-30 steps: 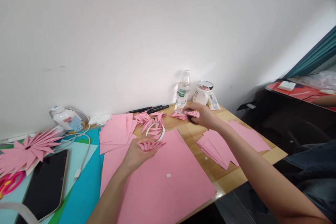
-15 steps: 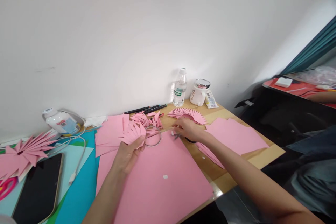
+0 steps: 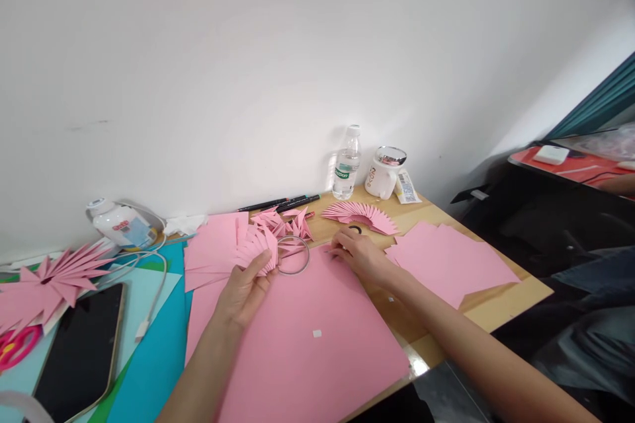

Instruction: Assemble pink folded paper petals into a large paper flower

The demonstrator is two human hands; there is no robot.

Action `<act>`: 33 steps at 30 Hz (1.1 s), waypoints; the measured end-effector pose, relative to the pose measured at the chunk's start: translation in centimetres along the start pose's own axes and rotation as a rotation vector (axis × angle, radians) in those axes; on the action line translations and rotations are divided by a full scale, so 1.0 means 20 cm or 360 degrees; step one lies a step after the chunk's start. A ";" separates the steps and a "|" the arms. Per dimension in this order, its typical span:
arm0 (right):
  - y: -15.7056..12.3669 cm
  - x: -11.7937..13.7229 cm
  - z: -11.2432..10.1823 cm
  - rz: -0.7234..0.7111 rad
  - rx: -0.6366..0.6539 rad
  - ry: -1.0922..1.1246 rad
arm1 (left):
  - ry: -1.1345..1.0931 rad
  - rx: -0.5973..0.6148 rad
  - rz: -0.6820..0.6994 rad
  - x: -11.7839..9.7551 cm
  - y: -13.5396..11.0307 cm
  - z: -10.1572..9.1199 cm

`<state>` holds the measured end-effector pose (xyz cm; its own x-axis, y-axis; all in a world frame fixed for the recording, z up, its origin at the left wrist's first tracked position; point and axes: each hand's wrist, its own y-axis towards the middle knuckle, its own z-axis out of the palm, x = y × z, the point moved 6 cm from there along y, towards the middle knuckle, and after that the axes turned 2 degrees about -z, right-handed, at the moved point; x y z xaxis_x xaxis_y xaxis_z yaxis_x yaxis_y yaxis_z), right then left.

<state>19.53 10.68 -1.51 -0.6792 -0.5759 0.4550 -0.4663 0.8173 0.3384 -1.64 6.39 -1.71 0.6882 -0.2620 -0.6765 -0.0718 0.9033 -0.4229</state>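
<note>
My left hand (image 3: 248, 291) pinches a small fan of pleated pink paper (image 3: 254, 250) between thumb and fingers. Just right of it, a thin grey ring (image 3: 308, 256) overlaps the top of a large pink sheet (image 3: 317, 370); whether it touches the hand I cannot tell. My right hand (image 3: 361, 254) is closed, fingertips down near the sheet's upper right edge. The black handle loop of a pair of scissors (image 3: 355, 229) shows behind its knuckles, and a dark tip shows at the fingertips; the rest is hidden. A small white scrap (image 3: 317, 334) lies on the sheet.
A curved pleated pink fan (image 3: 360, 215), water bottle (image 3: 346, 165) and white mug (image 3: 384, 175) stand or lie at the back. Pink sheets (image 3: 451, 261) are at right. A phone (image 3: 82, 350), cable and finished pink rosette (image 3: 47, 281) occupy the left.
My right hand has turned and its fingers have curled down; the scissors' handle loop now shows above the hand rather than below. The left hand keeps its pink fan. The view has shifted slightly.
</note>
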 end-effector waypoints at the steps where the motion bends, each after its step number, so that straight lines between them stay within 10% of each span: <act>1: -0.01 0.00 0.00 -0.0009 -0.0007 0.0016 | 0.0019 0.0009 0.0009 0.00 0.00 0.00; 8: -0.04 0.00 -0.03 -0.0008 -0.0072 0.0318 | 0.0163 0.0135 0.0112 0.00 0.00 0.02; 14: 0.05 0.20 -0.07 0.0024 0.0272 0.0916 | 0.0362 0.0185 0.0214 0.01 0.00 0.03; 33: 0.21 0.41 -0.04 -0.0147 0.0320 0.0637 | 0.0611 0.0268 0.0303 0.01 -0.02 0.07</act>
<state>12.46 9.37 4.30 -0.3754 -0.5759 0.7262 -0.6423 0.7265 0.2441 -0.56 6.49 -0.82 0.3546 -0.1642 -0.9205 -0.0309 0.9819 -0.1870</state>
